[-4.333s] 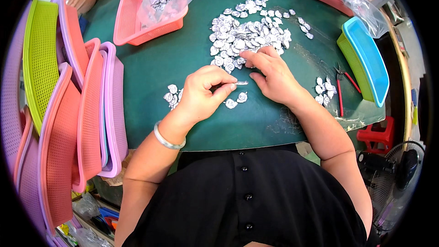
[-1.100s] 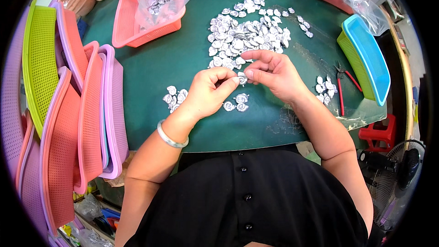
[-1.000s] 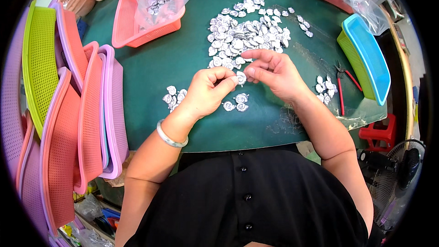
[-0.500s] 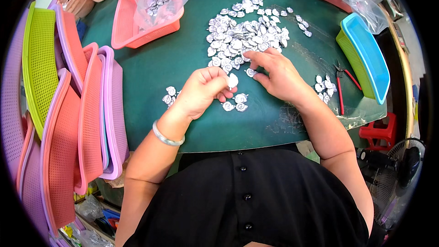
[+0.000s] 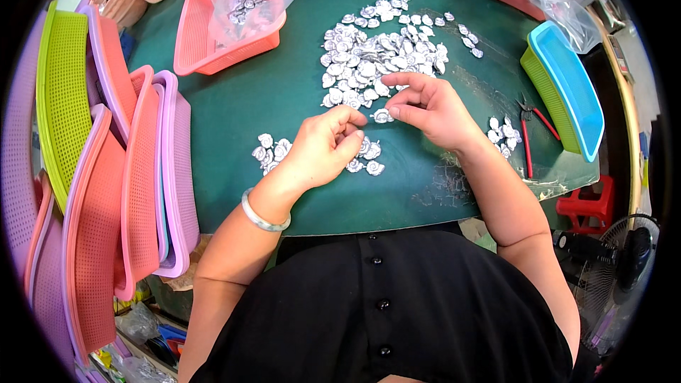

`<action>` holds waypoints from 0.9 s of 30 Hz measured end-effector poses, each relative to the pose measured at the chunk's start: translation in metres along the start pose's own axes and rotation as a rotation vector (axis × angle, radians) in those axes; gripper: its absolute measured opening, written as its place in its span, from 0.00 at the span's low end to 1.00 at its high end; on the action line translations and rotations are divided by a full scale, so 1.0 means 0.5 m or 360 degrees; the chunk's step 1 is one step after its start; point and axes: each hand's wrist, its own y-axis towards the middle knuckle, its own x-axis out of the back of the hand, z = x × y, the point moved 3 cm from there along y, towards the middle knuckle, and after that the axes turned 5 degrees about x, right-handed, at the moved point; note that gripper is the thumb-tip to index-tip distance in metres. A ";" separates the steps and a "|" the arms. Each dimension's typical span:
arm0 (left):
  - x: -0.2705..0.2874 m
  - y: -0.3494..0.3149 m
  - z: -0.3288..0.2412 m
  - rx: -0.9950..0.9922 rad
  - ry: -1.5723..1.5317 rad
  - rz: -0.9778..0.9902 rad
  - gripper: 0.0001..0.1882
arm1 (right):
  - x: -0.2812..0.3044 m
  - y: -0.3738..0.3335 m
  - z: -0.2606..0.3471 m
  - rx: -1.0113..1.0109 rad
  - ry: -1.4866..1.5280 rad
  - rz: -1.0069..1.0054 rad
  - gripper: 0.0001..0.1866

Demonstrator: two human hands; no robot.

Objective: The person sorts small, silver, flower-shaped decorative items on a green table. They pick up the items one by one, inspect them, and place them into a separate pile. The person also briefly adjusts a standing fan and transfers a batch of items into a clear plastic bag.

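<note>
Small silvery snail-shaped metal pieces, each with a spiral, lie in a heap (image 5: 376,53) on the green table. My right hand (image 5: 433,110) is just in front of the heap, its thumb and a finger pinching one snail-shaped piece (image 5: 381,115) by its edge, while its index finger reaches out over the heap's near edge. To the left, my left hand (image 5: 326,145) is turned toward that piece, thumb and index finger apart with nothing visible between them. Beside its fingertips lies a small group of pieces (image 5: 374,168), partly covered by the thumb. Another small cluster (image 5: 268,152) lies left of my wrist.
Red-handled pliers (image 5: 528,142) lie at the right beside a few pieces (image 5: 504,135). A blue-and-green basket (image 5: 567,92) stands at the right edge. A pink basket (image 5: 227,57) with a plastic bag of pieces stands far left. Stacked baskets (image 5: 99,241) line the left side.
My left hand has let go of the piece it pinched, and its thumb and index finger have parted. My right hand has drawn another piece slightly left, away from the heap.
</note>
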 end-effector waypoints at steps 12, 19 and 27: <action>0.002 -0.003 -0.025 -0.0217 0.0138 -0.0111 0.05 | -0.014 -0.007 0.006 0.0090 0.0165 0.0025 0.20; 0.012 -0.004 -0.030 -0.0362 0.0078 -0.0168 0.04 | -0.038 -0.028 0.049 0.1013 -0.0854 -0.0065 0.20; 0.011 -0.006 -0.032 -0.0409 -0.0059 -0.0257 0.05 | -0.047 -0.028 0.061 0.1386 -0.1075 -0.0038 0.19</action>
